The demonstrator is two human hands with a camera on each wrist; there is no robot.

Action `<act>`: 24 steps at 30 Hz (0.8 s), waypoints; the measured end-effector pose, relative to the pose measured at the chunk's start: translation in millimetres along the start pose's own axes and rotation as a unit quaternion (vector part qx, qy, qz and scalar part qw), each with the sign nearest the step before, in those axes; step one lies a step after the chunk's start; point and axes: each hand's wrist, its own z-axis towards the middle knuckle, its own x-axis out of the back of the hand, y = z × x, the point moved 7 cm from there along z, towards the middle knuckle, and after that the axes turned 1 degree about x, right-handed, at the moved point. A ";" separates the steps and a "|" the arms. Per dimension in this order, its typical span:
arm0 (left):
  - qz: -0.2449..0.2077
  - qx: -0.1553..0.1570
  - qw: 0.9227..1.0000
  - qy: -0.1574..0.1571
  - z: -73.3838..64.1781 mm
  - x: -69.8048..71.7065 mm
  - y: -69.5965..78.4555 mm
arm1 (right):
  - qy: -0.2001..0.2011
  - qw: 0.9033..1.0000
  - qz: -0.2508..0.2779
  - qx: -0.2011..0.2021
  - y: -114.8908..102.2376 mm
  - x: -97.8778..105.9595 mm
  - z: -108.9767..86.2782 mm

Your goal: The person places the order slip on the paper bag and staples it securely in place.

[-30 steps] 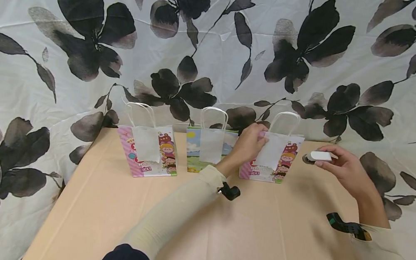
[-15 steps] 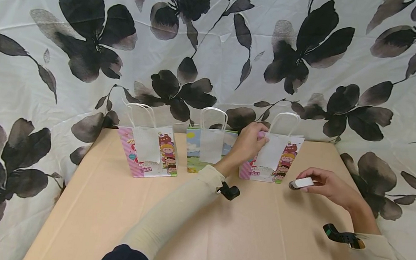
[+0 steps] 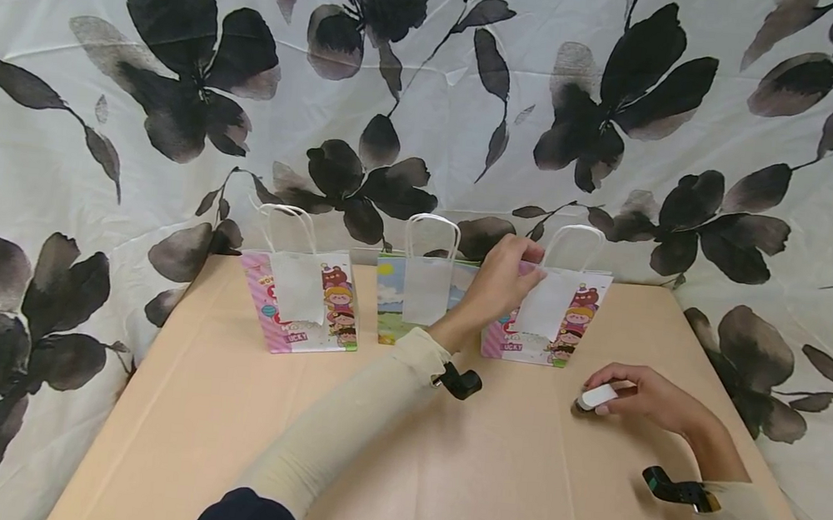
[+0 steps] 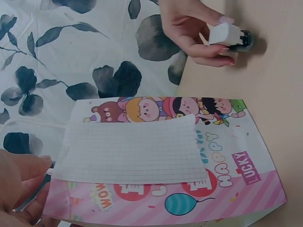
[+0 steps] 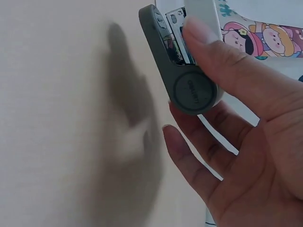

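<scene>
My left hand (image 3: 499, 283) pinches the upper left edge of the right-hand pink paper gift bag (image 3: 581, 319), which stands upright. On its front hangs a sheet of lined paper (image 4: 128, 153) with a torn lower edge; in the left wrist view the thumb and fingers grip the bag's top beside the sheet. Low over the table, to the right of this bag, my right hand (image 3: 651, 400) holds a small white and grey stapler (image 5: 191, 92) between thumb and fingers. In the right wrist view its jaws are apart and the staple channel shows.
Another pink gift bag (image 3: 262, 304) stands at the left and a landscape-print bag (image 3: 388, 291) in the middle, each with a white sheet on its front. All stand along the back of the wooden table (image 3: 397, 459). Behind hangs a floral cloth (image 3: 472, 148).
My right hand has come down and toward the front of the table with the stapler, which now sits lower. My left hand stays at the bag's edge.
</scene>
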 end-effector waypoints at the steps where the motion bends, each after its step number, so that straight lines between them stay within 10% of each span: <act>1: 0.004 -0.001 1.000 0.003 0.1 1.1 1.1 | 0.001 1.000 0.000 0.002 0.1 -0.7 -0.1; 24: 0.018 -0.060 0.997 0.036 -30.2 36.4 25.1 | -0.011 0.999 -0.025 -0.032 -0.1 -9.3 -1.6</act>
